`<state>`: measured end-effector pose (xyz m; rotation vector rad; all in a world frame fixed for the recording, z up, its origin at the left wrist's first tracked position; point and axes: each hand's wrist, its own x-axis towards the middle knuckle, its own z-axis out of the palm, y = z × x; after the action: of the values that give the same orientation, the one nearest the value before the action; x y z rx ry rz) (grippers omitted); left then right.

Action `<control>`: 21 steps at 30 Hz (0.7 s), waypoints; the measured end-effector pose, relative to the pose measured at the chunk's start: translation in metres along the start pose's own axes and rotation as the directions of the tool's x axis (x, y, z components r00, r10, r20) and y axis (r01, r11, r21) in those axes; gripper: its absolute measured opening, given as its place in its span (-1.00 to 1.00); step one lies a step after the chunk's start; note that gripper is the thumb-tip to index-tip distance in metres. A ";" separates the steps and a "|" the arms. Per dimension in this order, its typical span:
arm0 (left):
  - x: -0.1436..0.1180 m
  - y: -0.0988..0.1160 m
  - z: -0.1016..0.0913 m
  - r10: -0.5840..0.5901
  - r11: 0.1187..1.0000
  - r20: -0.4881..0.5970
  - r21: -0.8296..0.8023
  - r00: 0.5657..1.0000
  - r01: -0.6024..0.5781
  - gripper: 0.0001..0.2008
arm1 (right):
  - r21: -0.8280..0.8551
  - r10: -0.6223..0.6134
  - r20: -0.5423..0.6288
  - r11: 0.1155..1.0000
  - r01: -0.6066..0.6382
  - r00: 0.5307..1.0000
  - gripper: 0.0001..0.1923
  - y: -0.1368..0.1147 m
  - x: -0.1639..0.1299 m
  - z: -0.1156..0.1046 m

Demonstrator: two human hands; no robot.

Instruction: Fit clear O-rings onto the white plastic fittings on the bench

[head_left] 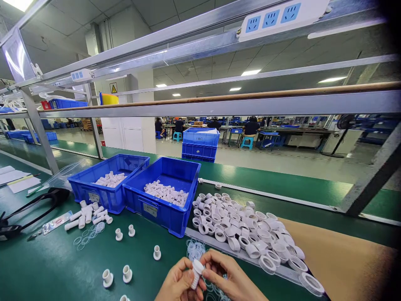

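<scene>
My left hand [178,283] and my right hand [226,276] meet at the bottom centre, both gripping one small white plastic fitting [196,272] held upright between the fingertips. Under the hands lies a heap of thin clear rubber rings [194,250]. Just right of the hands spreads a big pile of white plastic ring nuts [247,232]. Several finished white fittings [127,273] stand on the green table [46,267] to the left.
Two blue bins [164,211] [105,194] with white tube parts stand behind the work area. Loose white tubes [87,216] and more clear rings [89,235] lie left of them. A brown board [344,259] covers the table at right. People sit at benches far behind.
</scene>
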<state>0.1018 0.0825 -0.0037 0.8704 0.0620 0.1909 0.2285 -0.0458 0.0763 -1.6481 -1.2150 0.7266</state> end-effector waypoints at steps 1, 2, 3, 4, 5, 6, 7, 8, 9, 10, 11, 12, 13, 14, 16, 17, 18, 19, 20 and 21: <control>0.000 -0.001 0.000 -0.005 1.000 0.000 -0.008 1.000 0.005 -0.56 | -0.002 -0.005 0.003 1.000 0.005 1.000 -0.64 -0.001 0.000 0.000; 0.001 -0.002 0.000 -0.007 1.000 -0.004 -0.012 1.000 0.007 -0.55 | -0.013 -0.013 0.006 1.000 0.013 1.000 -0.65 -0.001 0.000 0.000; 0.001 -0.001 0.001 -0.007 1.000 -0.010 -0.007 1.000 0.007 -0.52 | -0.036 -0.023 0.002 0.999 0.023 1.000 -0.65 0.000 0.000 0.000; 0.000 0.000 0.002 -0.003 1.000 -0.018 0.016 1.000 0.003 -0.50 | -0.076 -0.033 -0.011 0.997 0.032 0.999 -0.66 0.003 0.001 0.000; -0.001 0.004 0.002 0.014 0.998 -0.032 0.068 0.999 -0.012 -0.49 | -0.134 -0.040 -0.031 0.990 0.036 0.999 -0.68 0.007 0.001 0.000; -0.004 0.011 0.003 0.048 0.987 -0.057 0.156 0.997 -0.039 -0.49 | -0.210 -0.040 -0.057 0.977 0.028 0.998 -0.71 0.012 0.002 0.000; -0.007 0.020 0.003 0.105 0.957 -0.088 0.281 0.991 -0.076 -0.51 | -0.296 -0.032 -0.080 0.955 0.007 0.996 -0.75 0.017 0.003 -0.001; -0.012 0.033 0.003 0.181 0.896 -0.121 0.430 0.976 -0.112 -0.56 | -0.385 -0.014 -0.098 0.922 -0.025 0.995 -0.80 0.022 0.003 -0.001; -0.017 0.048 0.002 0.269 0.803 -0.153 0.580 0.951 -0.135 -0.62 | -0.469 0.011 -0.107 0.881 -0.060 0.994 -0.84 0.027 0.004 -0.002; -0.022 0.064 0.000 0.356 0.686 -0.171 0.715 0.919 -0.133 -0.69 | -0.541 0.041 -0.110 0.835 -0.095 0.993 -0.86 0.031 0.004 -0.003; -0.027 0.081 -0.004 0.426 0.561 -0.182 0.821 0.886 -0.101 -0.74 | -0.599 0.070 -0.108 0.792 -0.121 0.992 -0.86 0.034 0.004 -0.005; -0.031 0.097 -0.009 0.468 0.437 -0.181 0.898 0.865 -0.048 -0.77 | -0.642 0.093 -0.102 0.754 -0.137 0.990 -0.86 0.037 0.005 -0.007; -0.034 0.112 -0.015 0.484 0.305 -0.173 0.952 0.858 0.020 -0.80 | -0.675 0.113 -0.096 0.722 -0.148 0.989 -0.85 0.039 0.005 -0.008; -0.035 0.125 -0.022 0.480 0.170 -0.170 0.980 0.861 0.099 -0.81 | -0.701 0.133 -0.090 0.696 -0.158 0.987 -0.83 0.042 0.005 -0.009; -0.035 0.140 -0.038 0.422 -0.112 -0.189 0.960 0.887 0.258 -0.80 | -0.739 0.167 -0.073 0.652 -0.166 0.983 -0.81 0.047 0.007 -0.011; -0.033 0.144 -0.047 0.381 -0.235 -0.221 0.916 0.898 0.325 -0.77 | -0.754 0.179 -0.064 0.636 -0.165 0.982 -0.81 0.051 0.007 -0.011; -0.030 0.144 -0.054 0.337 -0.332 -0.258 0.867 0.905 0.371 -0.74 | -0.765 0.184 -0.057 0.624 -0.161 0.981 -0.81 0.055 0.008 -0.011; -0.028 0.143 -0.061 0.294 -0.399 -0.294 0.827 0.909 0.396 -0.71 | -0.771 0.185 -0.050 0.617 -0.155 0.982 -0.81 0.058 0.009 -0.010; -0.025 0.140 -0.067 0.251 -0.435 -0.322 0.805 0.913 0.404 -0.70 | -0.773 0.181 -0.045 0.616 -0.149 0.983 -0.81 0.062 0.010 -0.009; -0.023 0.136 -0.072 0.215 -0.446 -0.337 0.801 0.917 0.399 -0.69 | -0.772 0.177 -0.045 0.618 -0.146 0.983 -0.81 0.065 0.010 -0.008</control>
<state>0.0503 0.2179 0.0533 2.8219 0.8789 0.0371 0.2643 -0.0437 0.0201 -2.4942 -1.5389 0.3211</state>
